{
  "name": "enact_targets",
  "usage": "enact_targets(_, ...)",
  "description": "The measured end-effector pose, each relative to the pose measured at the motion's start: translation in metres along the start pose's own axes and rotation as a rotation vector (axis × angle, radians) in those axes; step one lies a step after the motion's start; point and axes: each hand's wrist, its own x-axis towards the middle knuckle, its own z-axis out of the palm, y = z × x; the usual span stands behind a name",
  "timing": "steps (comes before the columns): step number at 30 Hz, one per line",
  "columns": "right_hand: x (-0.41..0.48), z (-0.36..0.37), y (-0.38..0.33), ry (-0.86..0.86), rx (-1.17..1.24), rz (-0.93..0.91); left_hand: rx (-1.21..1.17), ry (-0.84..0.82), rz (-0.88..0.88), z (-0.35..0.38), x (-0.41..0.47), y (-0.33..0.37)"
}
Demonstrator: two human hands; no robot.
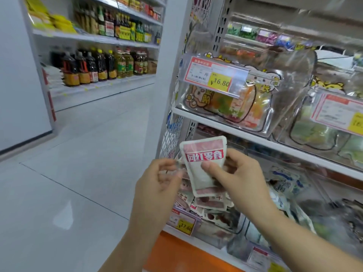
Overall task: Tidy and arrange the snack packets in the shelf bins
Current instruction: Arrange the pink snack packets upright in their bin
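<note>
A white and pink snack packet (200,163) with a red label stands upright in front of the shelf, pinched by my right hand (233,173), whose thumb lies on its front. My left hand (159,183) is just to its left, fingers curled, holding the edge of a second small packet (181,169) that is mostly hidden. Below both hands a clear shelf bin (233,228) holds several matching pink and white packets (210,205) in a loose pile.
A clear bin (261,107) with a 16.80 price tag (214,77) sits on the upper shelf. More clear bins (324,122) with green and blue packets stand to the right. Across the white tiled aisle floor (78,173) stand shelves of bottles (102,65).
</note>
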Motion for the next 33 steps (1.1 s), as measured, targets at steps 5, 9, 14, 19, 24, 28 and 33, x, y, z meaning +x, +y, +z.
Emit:
enact_targets(5,-0.008,0.023,-0.005,0.012,0.263,0.143,0.027,-0.047,0.074,0.009,-0.016,0.010)
enact_targets(9,-0.012,0.028,0.000,-0.066,0.327,0.210,0.002,-0.127,0.050,0.012,-0.016,0.007)
enact_targets(14,-0.019,0.034,0.005,-0.244,0.241,0.147,-0.174,-0.084,-0.118,0.011,-0.010,0.002)
enact_targets(19,-0.014,0.030,0.002,-0.276,0.209,0.111,-0.223,0.027,-0.131,-0.003,-0.008,0.001)
enact_targets(24,-0.002,0.025,0.021,-0.224,-0.164,0.112,-0.158,0.114,-0.091,-0.029,-0.001,0.000)
enact_targets(28,0.002,0.045,0.035,-0.426,-0.547,0.016,-0.089,0.151,-0.058,-0.044,0.002,-0.007)
enact_targets(33,0.018,0.055,0.040,-0.449,-0.978,-0.326,0.007,0.154,-0.033,-0.053,0.003,-0.012)
